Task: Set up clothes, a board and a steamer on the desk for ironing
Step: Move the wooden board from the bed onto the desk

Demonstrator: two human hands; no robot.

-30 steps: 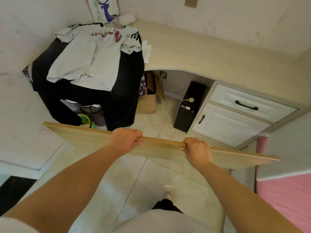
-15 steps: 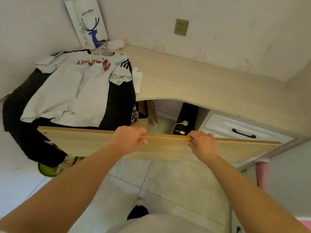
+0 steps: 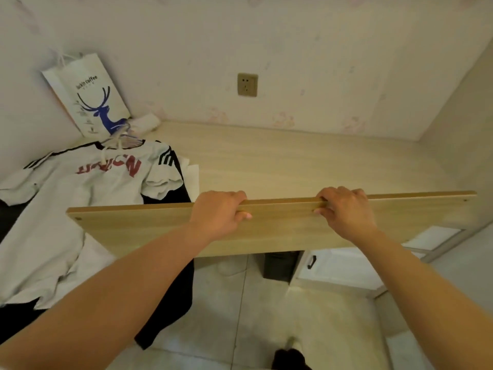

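Observation:
I hold a long light wooden board (image 3: 149, 228) on edge in front of the desk (image 3: 306, 161). My left hand (image 3: 218, 214) grips its top edge left of centre, and my right hand (image 3: 344, 212) grips the same edge right of centre. The board's top edge lies level with the desk's front. A white T-shirt with red letters (image 3: 77, 198) lies on dark clothes (image 3: 173, 284) over the desk's left end, with a hanger (image 3: 121, 137) at its collar. No steamer is in view.
A white paper bag with a blue deer (image 3: 88, 100) leans in the back left corner. A wall socket (image 3: 247, 84) sits above the desk. White drawers (image 3: 344, 265) and a dark computer tower (image 3: 280, 265) stand under the desk, over a tiled floor (image 3: 240, 316).
I have stepped closer to the desk and lifted the board from below desk level up to the desk's front edge. Both hands keep the same grip.

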